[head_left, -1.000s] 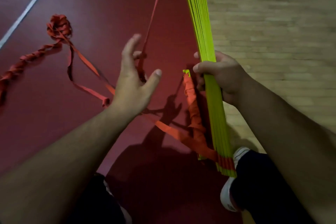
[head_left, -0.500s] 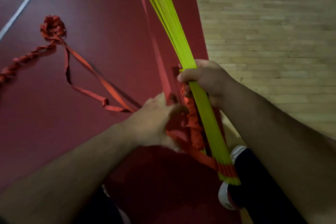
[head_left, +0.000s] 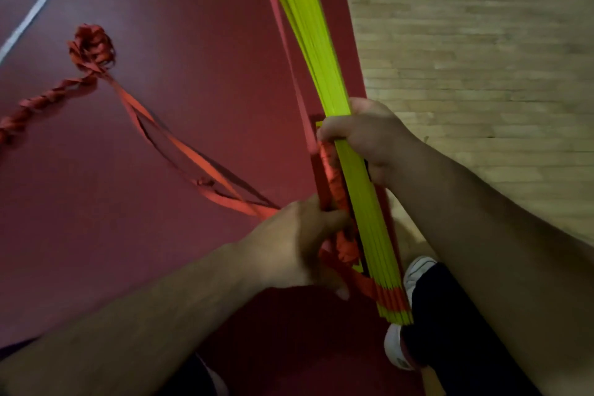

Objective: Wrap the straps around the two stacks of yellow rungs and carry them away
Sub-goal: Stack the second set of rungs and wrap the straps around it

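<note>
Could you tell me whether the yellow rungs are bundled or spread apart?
Bundled: the right hand grips the rungs as one tight stack.

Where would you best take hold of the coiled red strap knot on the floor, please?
Probably from above, with a pinch grip on the twisted tail beside the coiled knot: it lies flat on the red floor, and the tail is the narrower part.

The stack of long flat rungs [head_left: 308,42] is bright yellow-green, with orange-red bands at its near end. The thin cloth straps [head_left: 193,154] are orange-red. The smooth floor [head_left: 193,42] is dark red with white lines [head_left: 38,6]. The plank floor [head_left: 466,42] is pale brown. The shoe [head_left: 418,270] is white.
</note>
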### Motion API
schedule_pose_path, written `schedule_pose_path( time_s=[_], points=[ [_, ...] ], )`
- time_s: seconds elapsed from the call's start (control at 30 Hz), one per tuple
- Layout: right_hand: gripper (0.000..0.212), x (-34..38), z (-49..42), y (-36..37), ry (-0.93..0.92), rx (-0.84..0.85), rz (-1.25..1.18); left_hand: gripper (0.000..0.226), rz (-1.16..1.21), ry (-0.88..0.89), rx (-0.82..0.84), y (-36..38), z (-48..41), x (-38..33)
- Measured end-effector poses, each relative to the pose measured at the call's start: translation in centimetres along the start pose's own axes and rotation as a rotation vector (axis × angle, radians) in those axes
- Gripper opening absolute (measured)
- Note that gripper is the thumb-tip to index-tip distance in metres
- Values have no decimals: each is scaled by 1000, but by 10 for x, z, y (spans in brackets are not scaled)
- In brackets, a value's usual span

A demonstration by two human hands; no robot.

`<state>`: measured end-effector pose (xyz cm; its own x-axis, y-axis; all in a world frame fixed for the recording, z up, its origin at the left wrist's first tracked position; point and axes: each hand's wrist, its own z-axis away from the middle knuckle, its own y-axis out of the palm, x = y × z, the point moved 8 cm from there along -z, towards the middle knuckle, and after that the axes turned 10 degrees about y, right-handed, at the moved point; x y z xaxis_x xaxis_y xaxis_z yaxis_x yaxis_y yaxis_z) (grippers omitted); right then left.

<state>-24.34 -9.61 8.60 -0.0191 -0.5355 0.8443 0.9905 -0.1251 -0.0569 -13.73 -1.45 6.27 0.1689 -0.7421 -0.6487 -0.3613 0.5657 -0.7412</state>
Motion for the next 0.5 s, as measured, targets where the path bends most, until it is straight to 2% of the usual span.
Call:
schedule_pose_path(
  time_s=[0.07, 0.13, 0.27, 0.33, 0.4, 0.5],
  points=[
    [22, 3, -1, -1, 1, 7, -53, 74, 8, 20, -1, -5, -3, -4],
    [22, 3, -1, 0, 6, 15, -73, 69, -5, 37, 50, -4, -4, -3],
    [22, -4, 4, 7, 18, 42, 14, 22, -104, 67, 68, 0, -4, -6],
    [22, -4, 5, 8, 22, 43, 25, 10, -97, 74, 50, 0, -4, -9],
    [23, -3, 4, 6, 27, 29, -14, 15, -56, 70, 33, -1, -4, -9],
    [23, -1, 1, 0, 35, 1, -70, 45, 17, 36, 39, -3, -3, -8]
  ],
)
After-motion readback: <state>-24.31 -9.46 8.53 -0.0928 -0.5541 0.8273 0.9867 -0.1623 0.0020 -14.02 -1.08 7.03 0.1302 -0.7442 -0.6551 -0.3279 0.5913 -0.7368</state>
